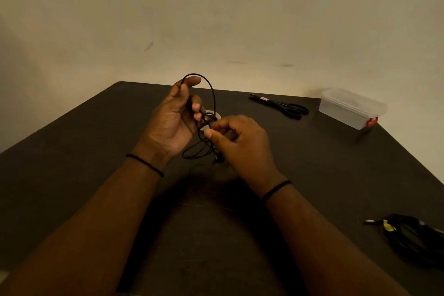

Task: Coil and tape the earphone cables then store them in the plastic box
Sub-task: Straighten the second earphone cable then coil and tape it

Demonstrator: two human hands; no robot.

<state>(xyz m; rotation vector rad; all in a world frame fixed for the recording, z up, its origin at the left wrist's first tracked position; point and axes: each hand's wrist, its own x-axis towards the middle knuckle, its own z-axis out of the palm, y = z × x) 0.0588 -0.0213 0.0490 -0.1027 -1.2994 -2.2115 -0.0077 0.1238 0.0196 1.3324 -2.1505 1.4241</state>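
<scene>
Coiling underway: left hand [175, 118] grips cable [212, 94] loops, right hand [240, 138] pinches the strand beside it; next wrap needs steady tension.

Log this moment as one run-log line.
stage: coiling | left hand: holds earphone cable loop | right hand: pinches cable | plastic box: closed, far right | scissors: untouched

Two bare forearms, no sleeves in view, entering from 7 and 5 o'clock. Left hand [173, 120]: thin black beaded bracelet [144, 165] at the wrist, small round beads, sitting slantwise across it. Right hand [242, 138]: plain thin black band [276, 189] at the wrist, smooth, narrow, cord-like. No rings or watch showing. Fingernails short, pale.
</scene>
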